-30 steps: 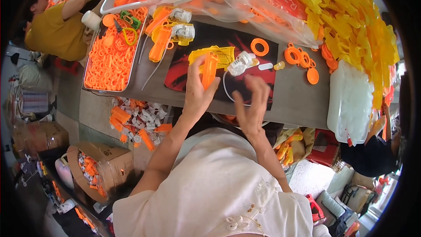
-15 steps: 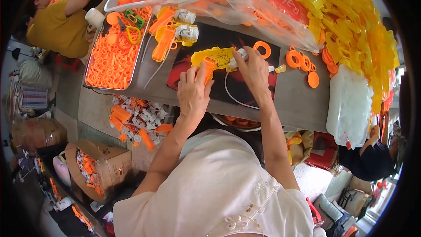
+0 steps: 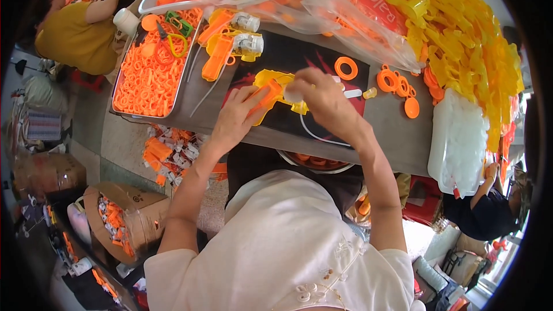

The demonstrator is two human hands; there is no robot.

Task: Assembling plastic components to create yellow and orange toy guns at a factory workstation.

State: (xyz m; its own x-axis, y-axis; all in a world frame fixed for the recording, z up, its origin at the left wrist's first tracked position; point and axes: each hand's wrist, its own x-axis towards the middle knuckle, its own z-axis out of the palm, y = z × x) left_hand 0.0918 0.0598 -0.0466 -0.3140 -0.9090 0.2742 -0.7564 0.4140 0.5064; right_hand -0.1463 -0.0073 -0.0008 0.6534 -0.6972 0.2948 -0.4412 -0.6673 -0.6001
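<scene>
My left hand (image 3: 239, 118) grips the orange handle of a yellow and orange plastic toy gun (image 3: 271, 89) that lies over a black mat (image 3: 299, 57) on the grey table (image 3: 397, 132). My right hand (image 3: 322, 98) is closed over the toy's right end, on a small white part. A thin white cord (image 3: 314, 138) loops from under this hand across the mat. Beside my hands lie an orange ring (image 3: 346, 68) and a short white and yellow piece (image 3: 360, 93).
A metal tray (image 3: 151, 69) of orange rings stands at the left, finished toy guns (image 3: 230, 40) beside it. Yellow parts (image 3: 461, 29) pile up at back right, white bags (image 3: 461, 144) at the right edge. Another person in a yellow shirt (image 3: 75, 34) works far left. Boxes (image 3: 124, 213) stand on the floor.
Both hands moved from above the mat down onto the toy gun. My right hand went from open fingers to closed over the toy's right end.
</scene>
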